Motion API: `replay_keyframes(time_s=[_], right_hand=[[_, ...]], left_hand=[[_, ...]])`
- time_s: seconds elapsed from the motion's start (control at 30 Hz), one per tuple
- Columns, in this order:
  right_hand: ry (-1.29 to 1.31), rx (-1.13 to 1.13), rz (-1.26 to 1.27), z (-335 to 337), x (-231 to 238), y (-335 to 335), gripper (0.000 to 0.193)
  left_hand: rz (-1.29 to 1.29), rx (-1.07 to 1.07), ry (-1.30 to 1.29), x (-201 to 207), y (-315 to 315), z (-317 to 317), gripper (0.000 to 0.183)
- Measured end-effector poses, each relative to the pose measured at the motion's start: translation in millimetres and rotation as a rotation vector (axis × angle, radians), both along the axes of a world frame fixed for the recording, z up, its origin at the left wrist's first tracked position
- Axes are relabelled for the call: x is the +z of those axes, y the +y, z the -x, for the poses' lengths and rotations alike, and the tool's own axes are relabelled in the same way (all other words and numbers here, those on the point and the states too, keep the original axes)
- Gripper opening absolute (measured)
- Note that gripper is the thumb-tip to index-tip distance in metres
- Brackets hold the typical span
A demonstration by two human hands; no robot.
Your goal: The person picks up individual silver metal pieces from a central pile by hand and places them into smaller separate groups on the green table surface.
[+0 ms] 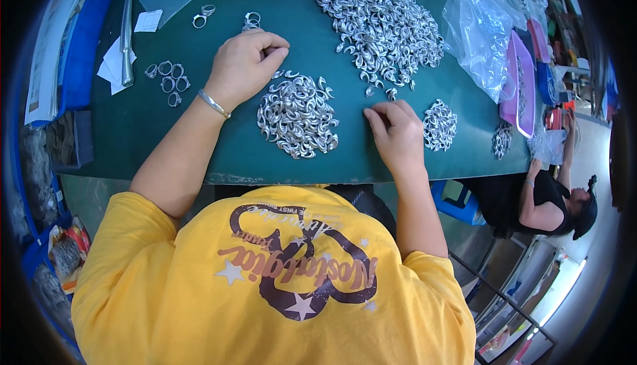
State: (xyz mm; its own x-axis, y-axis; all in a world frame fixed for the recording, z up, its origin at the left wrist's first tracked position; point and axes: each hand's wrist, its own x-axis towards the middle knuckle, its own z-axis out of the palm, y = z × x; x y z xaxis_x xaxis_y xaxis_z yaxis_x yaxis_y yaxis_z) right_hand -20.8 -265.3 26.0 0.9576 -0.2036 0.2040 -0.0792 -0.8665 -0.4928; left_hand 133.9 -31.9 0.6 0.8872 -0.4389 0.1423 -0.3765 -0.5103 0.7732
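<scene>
My left hand [247, 66] is closed, thumb and fingertips drawn together above the green table; whatever it may hold is hidden. Just beyond its knuckles stand silver rings [251, 20]. Below its fingertips lies a medium pile of small silver crescent-shaped metal pieces [297, 116]. My right hand [400, 133] is also closed, its thumb and forefinger bent toward each other near the tabletop; I cannot make out anything between them. Close past its fingers are a few loose pieces [369, 91], at the near edge of a big heap of the same pieces [385, 23]. A small pile [440, 125] sits to its right.
Several rings [167, 80] lie on the left, near a metal rod [127, 33] over white paper. Clear plastic bags [474, 40] and a pink tray [519, 90] line the right side. Farther right, another person [547, 199] sits working. The table's near edge runs before my chest.
</scene>
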Motion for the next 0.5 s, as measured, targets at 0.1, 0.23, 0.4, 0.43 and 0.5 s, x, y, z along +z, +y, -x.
replay_keyframes(time_s=[0.1, 0.23, 0.4, 0.43, 0.5], right_hand=[[0.039, -0.096, -0.075, 5, 4, -9, 0.006], [-0.082, 0.029, -0.136, 3, 3, -6, 0.008], [-0.03, 0.108, -0.09, 13, 3, 5, 0.008], [-0.026, 0.096, -0.151, 14, 7, 5, 0.007], [-0.014, 0.01, -0.233, 21, 10, -5, 0.004]], left_hand=[[-0.004, 0.0, -0.002, -1, 1, 0, 0.013], [-0.012, -0.005, -0.015, 0, 1, 0, 0.013], [-0.016, -0.012, -0.02, 1, -2, -1, 0.014], [-0.015, -0.021, -0.013, 1, -2, -2, 0.014], [0.0, 0.001, 0.022, 1, 1, -1, 0.013]])
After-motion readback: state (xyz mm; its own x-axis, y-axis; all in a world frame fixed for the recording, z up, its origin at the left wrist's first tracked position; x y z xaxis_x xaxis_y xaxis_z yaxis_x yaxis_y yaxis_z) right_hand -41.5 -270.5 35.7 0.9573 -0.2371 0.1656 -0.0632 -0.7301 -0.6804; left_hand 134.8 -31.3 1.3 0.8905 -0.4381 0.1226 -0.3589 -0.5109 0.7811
